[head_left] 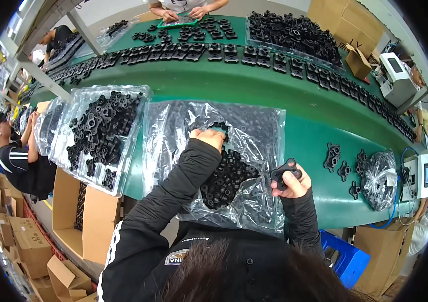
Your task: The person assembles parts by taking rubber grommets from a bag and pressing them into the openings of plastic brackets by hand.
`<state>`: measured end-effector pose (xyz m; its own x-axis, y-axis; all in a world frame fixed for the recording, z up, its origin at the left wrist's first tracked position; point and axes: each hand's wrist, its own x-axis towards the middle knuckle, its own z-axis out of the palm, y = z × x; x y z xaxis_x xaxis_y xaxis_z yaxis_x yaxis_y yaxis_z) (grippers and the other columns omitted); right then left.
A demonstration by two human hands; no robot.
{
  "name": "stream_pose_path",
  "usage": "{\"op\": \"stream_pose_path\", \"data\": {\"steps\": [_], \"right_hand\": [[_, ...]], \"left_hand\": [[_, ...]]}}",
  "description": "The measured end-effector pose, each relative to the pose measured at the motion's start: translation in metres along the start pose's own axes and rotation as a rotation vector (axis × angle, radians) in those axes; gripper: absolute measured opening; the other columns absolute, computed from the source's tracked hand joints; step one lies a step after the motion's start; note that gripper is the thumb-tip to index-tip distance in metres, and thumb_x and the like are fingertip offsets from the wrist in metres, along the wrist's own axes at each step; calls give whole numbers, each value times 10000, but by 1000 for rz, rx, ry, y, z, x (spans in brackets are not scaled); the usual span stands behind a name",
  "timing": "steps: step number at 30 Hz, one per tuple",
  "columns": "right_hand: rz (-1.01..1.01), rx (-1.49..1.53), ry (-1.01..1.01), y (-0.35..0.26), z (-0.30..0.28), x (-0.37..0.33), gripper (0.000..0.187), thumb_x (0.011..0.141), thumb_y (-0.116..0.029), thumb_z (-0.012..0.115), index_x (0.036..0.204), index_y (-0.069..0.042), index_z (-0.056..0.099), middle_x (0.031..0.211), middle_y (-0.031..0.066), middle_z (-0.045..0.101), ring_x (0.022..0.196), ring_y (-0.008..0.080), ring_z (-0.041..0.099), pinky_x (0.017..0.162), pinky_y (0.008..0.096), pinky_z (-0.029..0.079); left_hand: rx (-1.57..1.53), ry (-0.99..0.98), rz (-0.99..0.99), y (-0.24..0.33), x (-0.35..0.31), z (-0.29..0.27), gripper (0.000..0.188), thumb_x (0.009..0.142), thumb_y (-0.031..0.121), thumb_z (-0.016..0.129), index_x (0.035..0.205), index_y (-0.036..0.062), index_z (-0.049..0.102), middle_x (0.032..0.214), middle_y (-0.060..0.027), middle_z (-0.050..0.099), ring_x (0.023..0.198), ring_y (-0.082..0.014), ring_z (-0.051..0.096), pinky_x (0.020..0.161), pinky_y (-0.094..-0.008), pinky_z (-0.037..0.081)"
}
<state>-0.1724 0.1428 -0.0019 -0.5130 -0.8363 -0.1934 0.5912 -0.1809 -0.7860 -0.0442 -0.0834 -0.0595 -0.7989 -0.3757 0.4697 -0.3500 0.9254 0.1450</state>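
Note:
A clear plastic bag (166, 133) lies on the green table before me, torn open over a heap of black lobed plastic parts (229, 176). Over the far end of the opening, my left hand (208, 138) has its fingers curled closed, with a dark part (220, 126) at the fingertips; its shape is mostly hidden. Beside the bag's right edge, my right hand (294, 182) grips one black lobed part (280, 173) between thumb and fingers, raised above the table.
A clear tray (118, 183) of black parts stands left. Loose parts (332, 157) and a knotted bag (380, 180) lie right, near a white device (425, 176). Rows of parts (193, 52) line the raised strip ahead. Across it, a person's hands (199, 12) work over a green tray.

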Motion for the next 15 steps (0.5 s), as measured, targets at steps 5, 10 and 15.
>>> {"op": "stream_pose_path", "data": {"steps": [5,10,15], "right_hand": [[-55,37,48,18,-28,1,325,790,-24,539,1102,-10,447,790,139,563,552,176,561,393,218,451],[-81,15,-104,16,-7,15,403,818,-11,493,1210,-34,401,783,97,555,490,123,506,446,184,428],[-120,-271,-128,4,26,18,461,807,-15,479,1245,21,337,815,87,553,514,104,492,471,163,410]], "left_hand": [[-1349,59,-671,19,0,-25,133,783,68,581,909,25,586,832,-64,621,716,-132,575,621,-221,445],[-2023,-61,-917,59,13,-63,158,796,-19,540,951,3,557,922,-98,598,711,-126,571,696,-219,468],[-1948,-33,-968,82,17,-71,235,786,6,557,1020,2,565,788,-40,595,632,-85,523,590,-174,420]]}}
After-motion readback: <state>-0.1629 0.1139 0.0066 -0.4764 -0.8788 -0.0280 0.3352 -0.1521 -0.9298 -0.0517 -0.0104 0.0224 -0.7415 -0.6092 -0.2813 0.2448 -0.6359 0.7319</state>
